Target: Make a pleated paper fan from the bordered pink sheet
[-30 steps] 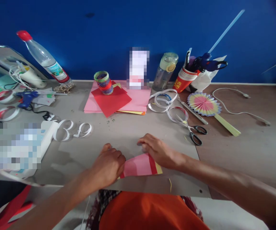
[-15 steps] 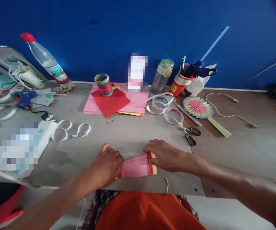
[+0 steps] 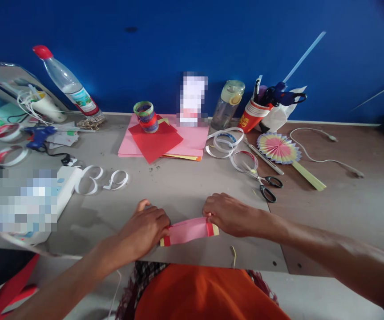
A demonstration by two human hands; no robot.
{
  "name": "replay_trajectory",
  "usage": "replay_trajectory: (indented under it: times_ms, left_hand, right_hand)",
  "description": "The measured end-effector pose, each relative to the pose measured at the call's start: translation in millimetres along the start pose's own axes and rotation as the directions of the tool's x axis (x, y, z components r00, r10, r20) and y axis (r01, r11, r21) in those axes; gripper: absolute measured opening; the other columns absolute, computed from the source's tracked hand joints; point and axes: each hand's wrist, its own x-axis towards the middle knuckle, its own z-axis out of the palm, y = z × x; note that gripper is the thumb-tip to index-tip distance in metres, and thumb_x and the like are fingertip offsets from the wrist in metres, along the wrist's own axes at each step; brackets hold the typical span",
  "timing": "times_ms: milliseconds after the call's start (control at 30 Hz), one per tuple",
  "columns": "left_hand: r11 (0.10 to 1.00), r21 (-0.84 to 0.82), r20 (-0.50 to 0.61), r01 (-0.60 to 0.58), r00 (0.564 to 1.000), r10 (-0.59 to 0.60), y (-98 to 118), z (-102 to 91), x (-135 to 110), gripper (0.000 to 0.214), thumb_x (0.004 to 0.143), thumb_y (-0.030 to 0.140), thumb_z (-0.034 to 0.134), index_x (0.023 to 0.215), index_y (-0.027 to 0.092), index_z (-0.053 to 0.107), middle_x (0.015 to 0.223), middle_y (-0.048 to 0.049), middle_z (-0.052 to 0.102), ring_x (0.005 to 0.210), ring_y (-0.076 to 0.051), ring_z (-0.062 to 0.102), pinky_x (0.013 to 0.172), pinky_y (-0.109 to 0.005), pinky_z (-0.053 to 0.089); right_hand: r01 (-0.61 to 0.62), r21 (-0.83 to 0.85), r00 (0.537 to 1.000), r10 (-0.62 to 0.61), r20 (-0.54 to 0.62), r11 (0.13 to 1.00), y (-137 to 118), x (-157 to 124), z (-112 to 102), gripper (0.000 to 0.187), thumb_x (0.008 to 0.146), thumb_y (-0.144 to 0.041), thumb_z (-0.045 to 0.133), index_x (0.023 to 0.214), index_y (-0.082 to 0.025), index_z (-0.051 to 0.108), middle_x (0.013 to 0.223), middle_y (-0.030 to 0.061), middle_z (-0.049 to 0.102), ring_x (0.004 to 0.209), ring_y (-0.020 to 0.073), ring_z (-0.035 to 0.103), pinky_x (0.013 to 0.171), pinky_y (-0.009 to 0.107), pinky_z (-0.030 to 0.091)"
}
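Note:
A strip of pink paper (image 3: 188, 231) with red and yellow bands at both ends lies across the near part of the table, its upper edge showing folds. My left hand (image 3: 150, 226) is closed on its left end, fingers curled, thumb pointing away. My right hand (image 3: 223, 213) pinches the upper right corner of the same paper. Just right of the paper's near side lies a thin yellow scrap (image 3: 233, 255). Scissors (image 3: 260, 180) with black handles rest beyond my right hand. Parts of both paper ends are hidden under my fingers.
A pleated paper fan (image 3: 278, 147) lies at the right, beside a white cable (image 3: 315, 161). Tape rolls (image 3: 225, 142) sit near a clear bottle (image 3: 228, 104). Red and pink sheets (image 3: 193, 142) lie under a small painted jar (image 3: 146, 118). A power strip (image 3: 66, 191) is at the left.
The pink paper's visible height has narrowed and its left yellow end shows more. My right hand has closed more tightly at the corner. The whole view has shifted slightly.

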Motion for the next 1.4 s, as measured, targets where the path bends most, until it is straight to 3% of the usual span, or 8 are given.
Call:
replay_trajectory:
  times_ms: [233, 367, 500, 633, 867, 1000, 1200, 1400]
  left_hand:
    - [0.993, -0.118, 0.149, 0.012, 0.989, 0.006, 4, -22.5, 3, 0.023, 0.092, 0.021, 0.046, 0.073, 0.018, 0.057, 0.074, 0.002, 0.06, 0.073, -0.014, 0.055, 0.091, -0.037, 0.024]
    - [0.994, -0.11, 0.15, 0.008, 0.989, 0.009, 4, -22.8, 4, 0.021, 0.09, 0.02, 0.048, 0.071, 0.019, 0.057, 0.074, 0.0012, 0.061, 0.074, -0.015, 0.056, 0.091, -0.038, 0.025]
    - [0.997, -0.083, 0.113, 0.006, 0.994, 0.003, 4, -16.4, 3, 0.018, 0.088, 0.02, 0.05, 0.072, 0.019, 0.058, 0.074, 0.0009, 0.061, 0.076, -0.016, 0.057, 0.093, -0.04, 0.025]
    - [0.998, 0.057, 0.049, 0.036, 0.998, -0.039, 10, -6.1, 2, 0.015, 0.087, 0.016, 0.049, 0.077, 0.019, 0.059, 0.077, -0.0007, 0.061, 0.076, -0.018, 0.057, 0.096, -0.044, 0.024]
    - [0.927, 0.371, -0.157, 0.045, 0.987, 0.015, 24, 14.5, -11, 0.015, 0.081, 0.007, 0.051, 0.082, 0.02, 0.058, 0.077, -0.0003, 0.056, 0.078, -0.019, 0.052, 0.099, -0.044, 0.025]
    - [0.879, 0.473, -0.231, 0.053, 0.971, 0.066, 30, 22.2, -18, 0.016, 0.083, 0.008, 0.05, 0.077, 0.021, 0.055, 0.072, 0.0001, 0.052, 0.076, -0.019, 0.049, 0.097, -0.039, 0.027]
    - [0.874, 0.481, -0.285, 0.07, 0.955, 0.08, 35, 28.6, -23, 0.014, 0.085, 0.009, 0.052, 0.078, 0.021, 0.055, 0.074, -0.0003, 0.053, 0.076, -0.018, 0.049, 0.092, -0.036, 0.029]
    - [0.859, 0.509, -0.252, 0.06, 0.964, 0.082, 37, 33.0, -28, 0.012, 0.087, 0.01, 0.051, 0.082, 0.021, 0.056, 0.076, -0.0011, 0.055, 0.072, -0.018, 0.049, 0.079, -0.035, 0.032]
  right_hand:
    - [0.002, -0.011, 1.0, -0.001, 0.028, 1.0, 0, 2, 0, 0.019, 0.084, -0.015, 0.048, 0.075, -0.019, 0.064, 0.081, 0.0029, 0.069, 0.079, 0.0168, 0.061, 0.075, 0.027, 0.036]
    - [-0.024, -0.072, 1.0, 0.023, -0.008, 0.997, -4, 5, 8, 0.013, 0.083, -0.019, 0.051, 0.077, -0.018, 0.063, 0.084, 0.0045, 0.069, 0.081, 0.0189, 0.061, 0.072, 0.029, 0.035]
    - [-0.008, -0.163, 0.997, -0.004, -0.073, 0.987, -6, 3, 19, 0.007, 0.081, -0.017, 0.053, 0.08, -0.016, 0.06, 0.084, 0.0058, 0.067, 0.078, 0.0193, 0.059, 0.068, 0.03, 0.031]
    - [0.023, -0.292, 0.978, -0.083, -0.193, 0.956, -9, -3, 31, 0.003, 0.079, -0.014, 0.055, 0.079, -0.016, 0.057, 0.08, 0.0067, 0.061, 0.074, 0.02, 0.052, 0.066, 0.032, 0.026]
    - [0.103, -0.421, 0.878, -0.281, -0.387, 0.901, -18, -14, 45, 0.012, 0.08, -0.009, 0.055, 0.072, -0.017, 0.052, 0.07, 0.0042, 0.052, 0.068, 0.0185, 0.039, 0.063, 0.033, 0.019]
    - [0.187, -0.464, 0.85, -0.379, -0.366, 0.866, -19, -19, 48, 0.013, 0.083, -0.009, 0.052, 0.073, -0.016, 0.054, 0.07, 0.0049, 0.05, 0.069, 0.0183, 0.037, 0.064, 0.034, 0.018]
    - [0.226, -0.483, 0.851, -0.413, -0.326, 0.846, -16, -25, 51, 0.011, 0.084, -0.012, 0.052, 0.074, -0.017, 0.055, 0.072, 0.0051, 0.052, 0.069, 0.0185, 0.037, 0.063, 0.035, 0.018]
    - [0.233, -0.499, 0.849, -0.425, -0.315, 0.835, -17, -26, 53, 0.01, 0.082, -0.011, 0.052, 0.076, -0.018, 0.056, 0.073, 0.0053, 0.053, 0.068, 0.0185, 0.039, 0.063, 0.035, 0.019]
